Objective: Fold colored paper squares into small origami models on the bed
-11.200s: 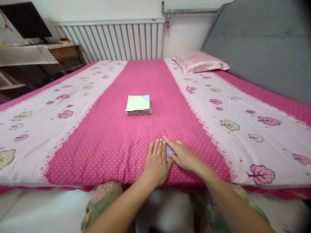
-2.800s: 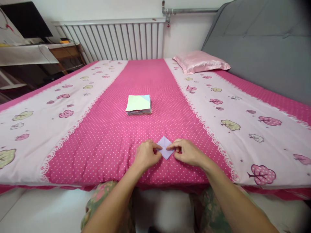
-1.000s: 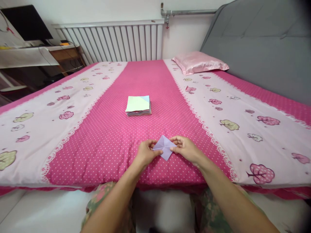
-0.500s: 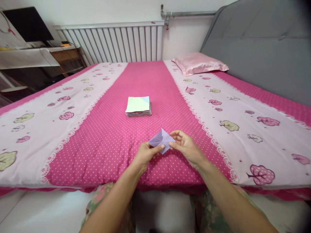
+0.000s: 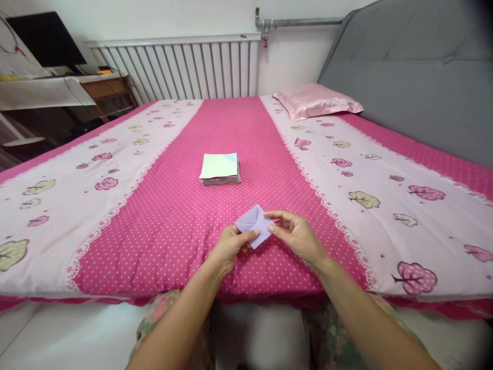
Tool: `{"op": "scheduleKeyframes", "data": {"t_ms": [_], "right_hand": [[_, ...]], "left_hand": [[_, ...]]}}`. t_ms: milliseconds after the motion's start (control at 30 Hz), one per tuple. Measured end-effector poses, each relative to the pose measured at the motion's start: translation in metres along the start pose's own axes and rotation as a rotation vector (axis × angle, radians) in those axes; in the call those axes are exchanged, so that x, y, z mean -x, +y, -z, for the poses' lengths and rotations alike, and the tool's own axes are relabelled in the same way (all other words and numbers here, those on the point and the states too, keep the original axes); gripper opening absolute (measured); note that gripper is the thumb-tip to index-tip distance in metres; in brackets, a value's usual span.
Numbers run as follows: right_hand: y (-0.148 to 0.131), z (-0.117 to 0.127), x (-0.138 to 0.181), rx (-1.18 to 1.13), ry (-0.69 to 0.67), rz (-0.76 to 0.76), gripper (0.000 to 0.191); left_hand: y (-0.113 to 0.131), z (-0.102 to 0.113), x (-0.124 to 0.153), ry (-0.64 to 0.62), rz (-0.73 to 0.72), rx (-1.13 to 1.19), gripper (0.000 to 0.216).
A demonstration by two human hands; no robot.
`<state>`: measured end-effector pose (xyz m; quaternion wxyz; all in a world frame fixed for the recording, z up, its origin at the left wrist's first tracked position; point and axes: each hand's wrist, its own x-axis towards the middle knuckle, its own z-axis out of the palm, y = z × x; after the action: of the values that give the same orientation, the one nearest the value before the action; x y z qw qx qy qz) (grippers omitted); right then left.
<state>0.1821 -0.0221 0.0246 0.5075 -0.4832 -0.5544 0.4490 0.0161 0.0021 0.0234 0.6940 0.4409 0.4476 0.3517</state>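
A small folded sheet of purple origami paper (image 5: 259,224) is held between my two hands above the near part of the bed. Crease lines cross its face, and it is tilted with one corner pointing down. My left hand (image 5: 233,244) pinches its lower left side, thumb on top and fingers beneath. On the right corner, the thumb and fingertips of my right hand (image 5: 295,232) are closed on the paper. Beyond the hands lies a stack of square paper (image 5: 219,168), its top sheet pale green with a light blue corner.
The bed is covered by a pink dotted bedspread (image 5: 185,231) with tree-print bands. A pink pillow (image 5: 318,100) lies at the far right before a grey headboard (image 5: 416,77). A radiator (image 5: 185,67) lines the wall, and a monitor (image 5: 45,38) stands on a desk at left.
The purple paper has turned slightly and its folds have shifted; the raised flap at the right now looks flatter. My right fingers have moved a little along its upper edge.
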Motion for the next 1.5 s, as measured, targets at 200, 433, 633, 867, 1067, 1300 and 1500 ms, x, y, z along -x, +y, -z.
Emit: {"op": "scheduleKeyframes", "data": {"t_ms": [200,433,633,867,1067,1300,1500], "right_hand": [[0.0029,-0.0003,0.0009,-0.024,-0.059,-0.012,0.036],[0.0005,-0.0001,0.0019,0.022,-0.102,-0.006,0.038],[-0.0032,0.0006,0.0010,0.138,-0.080,0.048,0.030],[-0.0047,0.0000,-0.0001,0.178,-0.095,0.140,0.019],[-0.0019,-0.0002,0.0012,0.155,-0.149,0.067,0.023],[0.0003,-0.0019,0.0013,0.179,-0.172,0.027,0.027],[0.0026,-0.0030,0.0007,0.066,-0.063,0.029,0.021]], "left_hand": [[0.0000,0.0003,0.0000,-0.030,-0.019,-0.027,0.023],[0.0026,0.0000,0.0015,-0.036,-0.077,-0.038,0.029],[0.0044,-0.0024,0.0020,0.025,-0.137,-0.039,0.025],[0.0063,-0.0050,0.0020,0.040,-0.151,0.007,0.025],[0.0072,-0.0064,0.0034,0.065,-0.159,-0.022,0.028],[0.0070,-0.0068,0.0044,0.080,-0.171,-0.005,0.024],[0.0066,-0.0075,0.0050,0.090,-0.153,0.013,0.020]]}}
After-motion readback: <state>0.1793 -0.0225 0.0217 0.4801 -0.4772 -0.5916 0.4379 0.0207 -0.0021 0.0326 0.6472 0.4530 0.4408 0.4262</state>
